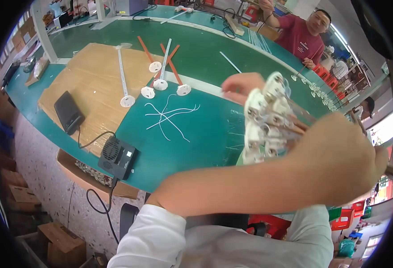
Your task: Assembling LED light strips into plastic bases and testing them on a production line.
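Observation:
My left arm reaches across to the right, and my left hand (339, 152) is closed around a bundle of rods with round white end pieces (268, 116). The rods are partly hidden by the fist, and the white ends point left. Behind the bundle is my right hand (243, 85), blurred, its wrist and part of its fingers hidden. Several thin white wires (161, 115) lie crossed on the green table (196, 152). Farther back lie red rods (171, 64) and silver rods (122, 73) with the same round white ends (127, 101).
Flattened cardboard (89, 67) covers the table's left part, with a black power bank (68, 111) on it. A cable links it to a small black fan-like device (117, 156) at the near edge. Across the table a person in a red shirt (297, 38) works beside more white-ended rods (323, 94).

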The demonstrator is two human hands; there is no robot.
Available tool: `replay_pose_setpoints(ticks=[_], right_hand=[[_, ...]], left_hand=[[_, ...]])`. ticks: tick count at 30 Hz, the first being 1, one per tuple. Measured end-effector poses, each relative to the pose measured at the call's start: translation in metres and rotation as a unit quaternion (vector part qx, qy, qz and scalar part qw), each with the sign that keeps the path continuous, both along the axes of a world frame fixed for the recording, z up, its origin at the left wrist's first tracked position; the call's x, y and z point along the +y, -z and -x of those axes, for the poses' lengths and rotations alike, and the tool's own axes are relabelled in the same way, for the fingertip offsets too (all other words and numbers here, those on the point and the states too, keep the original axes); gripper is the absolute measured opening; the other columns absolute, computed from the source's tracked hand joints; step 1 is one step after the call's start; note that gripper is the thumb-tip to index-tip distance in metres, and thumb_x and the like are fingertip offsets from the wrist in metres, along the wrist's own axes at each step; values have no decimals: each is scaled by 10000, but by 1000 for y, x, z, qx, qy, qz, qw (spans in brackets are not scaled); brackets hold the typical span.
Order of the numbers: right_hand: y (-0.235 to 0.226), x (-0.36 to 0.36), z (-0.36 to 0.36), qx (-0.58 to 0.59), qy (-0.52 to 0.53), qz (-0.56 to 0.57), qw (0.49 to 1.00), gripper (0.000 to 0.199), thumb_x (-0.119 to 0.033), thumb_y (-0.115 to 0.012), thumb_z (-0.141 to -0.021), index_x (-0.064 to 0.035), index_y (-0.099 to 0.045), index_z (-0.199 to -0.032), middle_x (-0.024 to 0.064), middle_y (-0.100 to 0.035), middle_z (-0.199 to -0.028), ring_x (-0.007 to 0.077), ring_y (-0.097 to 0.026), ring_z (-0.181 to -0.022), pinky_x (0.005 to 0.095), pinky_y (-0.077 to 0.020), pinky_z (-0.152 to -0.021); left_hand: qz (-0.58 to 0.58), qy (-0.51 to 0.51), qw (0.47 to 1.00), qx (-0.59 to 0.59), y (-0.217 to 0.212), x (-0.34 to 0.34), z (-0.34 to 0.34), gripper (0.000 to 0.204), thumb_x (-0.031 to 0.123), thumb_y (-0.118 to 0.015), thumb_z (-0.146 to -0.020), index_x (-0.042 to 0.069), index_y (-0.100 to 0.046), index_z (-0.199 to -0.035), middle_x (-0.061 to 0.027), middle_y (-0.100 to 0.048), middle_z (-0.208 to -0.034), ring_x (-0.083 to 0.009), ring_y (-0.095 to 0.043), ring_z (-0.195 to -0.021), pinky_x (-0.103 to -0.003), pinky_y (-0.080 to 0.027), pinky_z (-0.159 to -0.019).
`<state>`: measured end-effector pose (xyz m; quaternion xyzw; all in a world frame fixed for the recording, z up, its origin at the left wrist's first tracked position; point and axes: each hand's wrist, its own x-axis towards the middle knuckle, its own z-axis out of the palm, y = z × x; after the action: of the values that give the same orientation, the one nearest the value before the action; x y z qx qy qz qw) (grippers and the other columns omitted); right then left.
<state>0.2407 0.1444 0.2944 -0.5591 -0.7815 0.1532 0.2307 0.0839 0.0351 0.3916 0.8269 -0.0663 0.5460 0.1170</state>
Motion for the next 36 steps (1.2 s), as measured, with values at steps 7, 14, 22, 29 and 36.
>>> replay_pose_setpoints(ticks=[7,14,22,29,36], right_hand=[[41,26,73,-123,-198,-76,969,122,-126,-675,-843,-53,-637,-933,108,-634,-907,315,-623,-885,389,-515,-782],[58,21,92,-183,-161,-103,964,73,-92,-618,-864,-52,-584,-914,118,-587,-943,309,-590,-924,409,-502,-787],[-9,-1,74,18,-96,183,978,40,-81,-591,-913,-43,-604,-918,92,-644,-778,190,-654,-730,314,-506,-669],[41,35,80,159,-43,382,909,186,-232,-681,-865,-71,-754,-922,-4,-699,-740,70,-590,-621,255,-510,-553],[17,14,76,171,-61,342,922,172,-141,-627,-917,-4,-727,-943,44,-687,-774,111,-611,-649,271,-509,-585]], left_hand=[[36,64,996,-45,2,-11,4,150,164,-636,-742,22,-593,-770,-39,-578,-532,-220,-573,-452,-354,-328,-424],[10,87,995,43,-4,-11,11,174,175,-598,-792,19,-611,-868,-77,-651,-634,-253,-636,-576,-379,-394,-515],[-23,133,990,35,-13,-4,5,213,189,-588,-823,-5,-590,-910,-93,-663,-662,-264,-650,-583,-399,-433,-521],[-5,133,990,51,-5,12,2,221,227,-643,-884,74,-502,-807,-37,-524,-521,-225,-586,-459,-353,-409,-383],[-48,116,989,82,-7,-12,-10,278,275,-679,-863,93,-480,-795,-15,-442,-517,-195,-523,-424,-334,-389,-382]])
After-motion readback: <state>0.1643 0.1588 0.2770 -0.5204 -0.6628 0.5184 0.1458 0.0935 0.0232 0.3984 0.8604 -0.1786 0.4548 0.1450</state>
